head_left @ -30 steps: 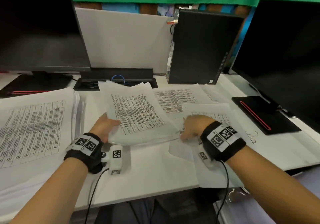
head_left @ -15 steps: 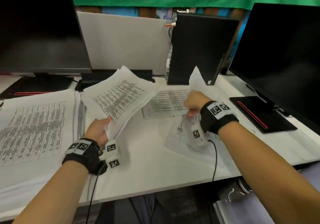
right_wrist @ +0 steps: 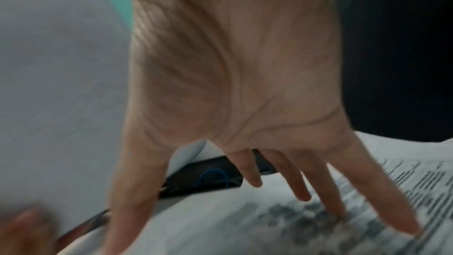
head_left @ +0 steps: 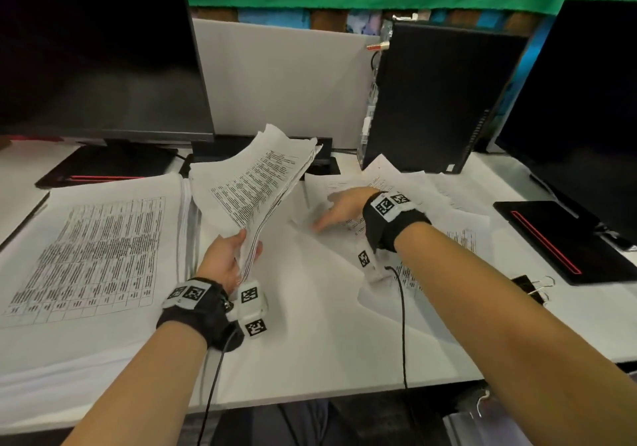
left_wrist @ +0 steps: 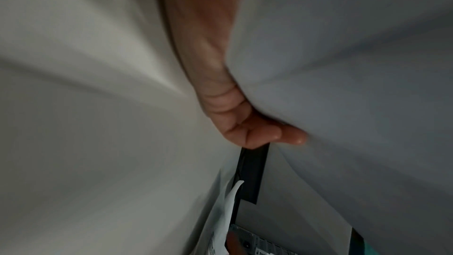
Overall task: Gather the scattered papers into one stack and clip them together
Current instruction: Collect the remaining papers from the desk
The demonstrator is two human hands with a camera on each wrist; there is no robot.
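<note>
**Left hand holds paper sheaf up, right hand flat on loose sheets**

Far left on the white bench (head_left: 310, 359): thick pile of printed tables (head_left: 89, 249), lying flat, not touched. Dark left monitor (head_left: 96, 49) stands behind it.

Left hand (head_left: 225, 261) pinches the near edge of a paper sheaf (head_left: 256, 187), thumb on one side and fingers on the other. Sheaf is lifted off the bench and tilted, far end fanned out toward the grey partition (head_left: 286, 80). Left wrist view shows only the thumb pressed into blurred white paper (left_wrist: 355, 65).

Centre: right hand (head_left: 341, 206) is spread, fingers (right_wrist: 367, 191) straight and apart, tips resting on scattered printed sheets (head_left: 406, 187) lying on the bench. It grips nothing. The sheets overlap loosely, and more loose sheets run under the right forearm toward the bench front.

Behind the sheets: upright black PC tower (head_left: 437, 97). Right: second dark monitor (head_left: 579, 100) with its red-lined base (head_left: 548, 235). Binder clips (head_left: 534, 288) lie at the right bench edge, just beside the base, apart from both hands.
</note>
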